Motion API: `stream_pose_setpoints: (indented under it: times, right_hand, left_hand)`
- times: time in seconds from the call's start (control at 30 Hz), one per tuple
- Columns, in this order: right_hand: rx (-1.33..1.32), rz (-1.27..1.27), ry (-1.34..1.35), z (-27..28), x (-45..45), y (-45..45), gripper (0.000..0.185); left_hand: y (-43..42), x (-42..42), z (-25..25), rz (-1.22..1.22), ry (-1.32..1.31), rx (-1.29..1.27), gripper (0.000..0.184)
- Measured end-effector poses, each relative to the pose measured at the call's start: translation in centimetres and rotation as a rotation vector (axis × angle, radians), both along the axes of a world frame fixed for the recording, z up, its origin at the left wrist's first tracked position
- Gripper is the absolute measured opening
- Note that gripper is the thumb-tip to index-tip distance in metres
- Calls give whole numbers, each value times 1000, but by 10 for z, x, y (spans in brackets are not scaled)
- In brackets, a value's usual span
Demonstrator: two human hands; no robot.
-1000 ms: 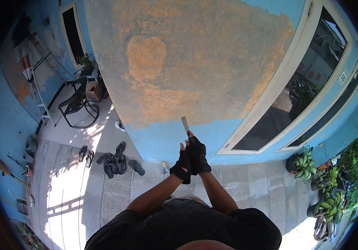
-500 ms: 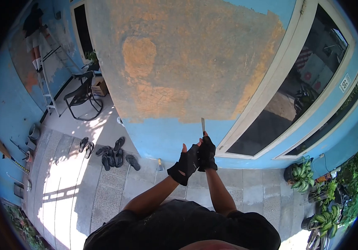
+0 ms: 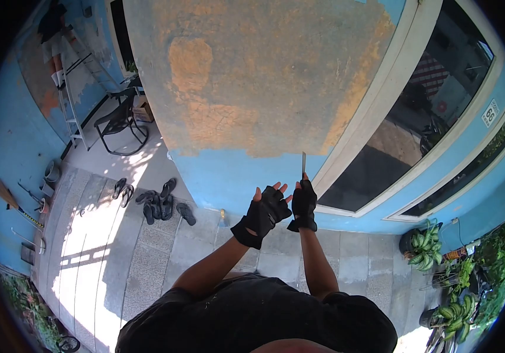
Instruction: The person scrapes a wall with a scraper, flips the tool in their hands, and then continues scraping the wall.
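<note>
My right hand (image 3: 304, 206), in a black fingerless glove, is closed around the handle of a scraper (image 3: 304, 162). Its thin metal blade points up, seen nearly edge-on, and the handle is hidden in the fist. Just to the left is my left hand (image 3: 267, 213), gloved the same way, with its fingers spread and nothing in it. A small gap separates the two hands. In front of them stands a wall (image 3: 264, 82), bare grey and orange above with light blue paint along its lower part. I cannot tell whether the blade touches it.
A yellow-handled tool (image 3: 223, 216) is at the wall's foot. Several black sandals (image 3: 157, 206) lie on the paving to the left. Behind them are a black chair (image 3: 120, 123) and a person (image 3: 52, 35) on a ladder (image 3: 71, 112). Right are a glass door (image 3: 405, 135) and potted plants (image 3: 426, 244).
My hands have come apart. The right one has shifted right with the scraper, while the left has drawn off leftward with its fingers spreading. The view has tilted slightly.
</note>
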State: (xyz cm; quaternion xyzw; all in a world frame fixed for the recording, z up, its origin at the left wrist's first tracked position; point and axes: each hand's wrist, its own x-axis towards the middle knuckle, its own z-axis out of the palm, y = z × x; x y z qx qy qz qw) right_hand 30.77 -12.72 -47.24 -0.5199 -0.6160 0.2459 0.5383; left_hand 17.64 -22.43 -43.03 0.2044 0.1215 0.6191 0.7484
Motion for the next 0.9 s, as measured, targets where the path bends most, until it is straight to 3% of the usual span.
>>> stream_pose_setpoints:
  times: [0.03, 0.1, 0.13, 0.17, 0.23, 0.3, 0.33, 0.37, 0.43, 0.5, 0.53, 0.57, 0.6, 0.8, 0.9]
  right_hand:
    - [131, -37, -141, 18, 3, -10, 40]
    - [29, 59, -194, 72, -7, -54, 41]
    - [7, 180, -192, 82, -12, -69, 41]
    - [298, 238, -157, 66, -21, -69, 43]
    - [182, 134, -153, 46, -27, -63, 42]
    - [-194, 155, -38, 32, -12, -29, 40]
    - [-368, 176, 258, 26, -4, -19, 38]
    - [84, -14, -14, -11, 1, 0, 35]
    - [9, 144, -6, -3, 10, -6, 38]
    - [-671, 581, 593, 57, 5, -43, 33]
    - [-679, 874, 629, 55, 0, -48, 23]
    - [-764, 995, 554, 55, 0, -54, 19]
    - [-752, 989, 585, 59, 1, -61, 19]
    - [-772, 984, 564, 81, 1, -75, 22]
    - [-776, 935, 463, 84, 3, -73, 22]
  left_hand:
    - [9, -3, -8, 49, 5, -30, 94]
    - [24, -3, -32, 251, 147, -242, 84]
    - [27, 2, -43, 153, 34, -153, 82]
    - [32, 10, -53, 55, -77, -55, 80]
    - [11, 34, -9, 117, -18, -121, 76]
    - [6, 31, 4, 52, 109, 217, 77]
    - [2, 27, 5, 76, 64, 64, 77]
    - [0, 21, 2, 154, 163, -76, 72]
    - [14, 6, -11, 258, 400, -396, 68]
    - [13, 3, -14, 307, 430, -472, 60]
    - [12, 1, -12, 135, 321, -287, 55]
    - [11, 1, -10, -39, 208, -106, 51]
    - [8, 5, -3, 32, 324, -210, 48]
    - [8, -3, -7, 104, 469, -132, 51]
    - [6, 4, 0, 114, 386, -198, 49]
